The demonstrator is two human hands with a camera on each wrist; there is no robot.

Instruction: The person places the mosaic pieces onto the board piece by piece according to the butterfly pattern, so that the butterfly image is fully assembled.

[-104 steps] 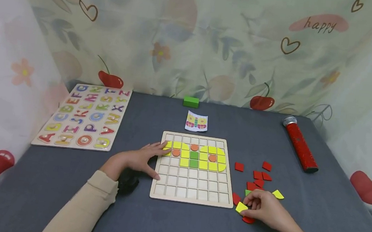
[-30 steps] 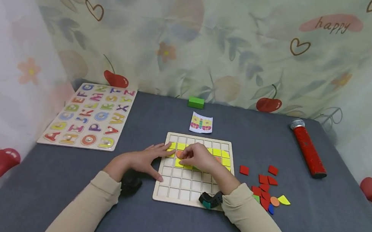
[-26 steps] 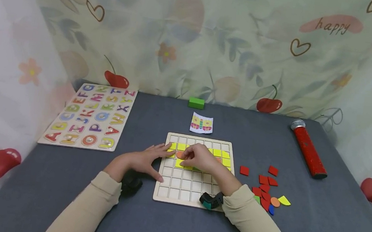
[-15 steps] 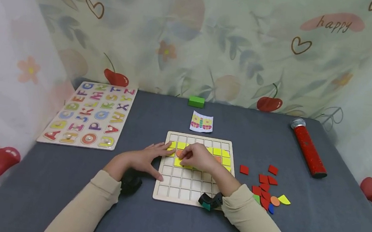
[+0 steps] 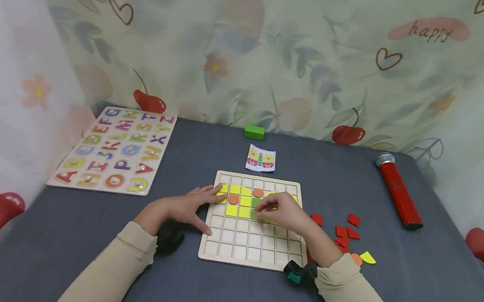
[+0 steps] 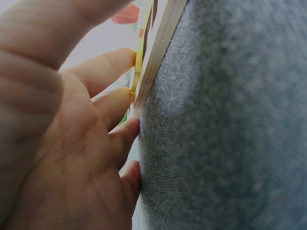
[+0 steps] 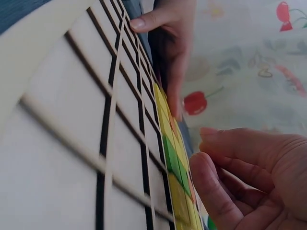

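A square wooden grid board (image 5: 252, 255) lies flat on the table, its upper rows partly filled with yellow tiles, green tiles (image 5: 255, 202) and orange discs (image 5: 233, 200). With fingers spread, my left hand (image 5: 188, 207) rests at the board's left edge; in the left wrist view, fingertips (image 6: 125, 56) touch a yellow tile and the rim. My right hand (image 5: 286, 213) hovers over the filled rows beside the green tiles, covering tiles on the right. The right wrist view shows its thumb and index finger (image 7: 240, 143) slightly apart, holding nothing. A yellow tile (image 5: 231, 210) sits in the third row's left part.
Loose red tiles (image 5: 341, 231), an orange disc (image 5: 356, 259) and a yellow piece (image 5: 367, 257) lie right of the board, partly behind my forearm. Beyond it are a butterfly pattern card (image 5: 261, 158) and green block (image 5: 254, 132). An alphabet board (image 5: 112, 151) and red microphone (image 5: 400, 191) flank it.
My right hand carried a yellow tile from the loose pieces to the third row's left, let it go and has moved right. My left hand keeps its place.
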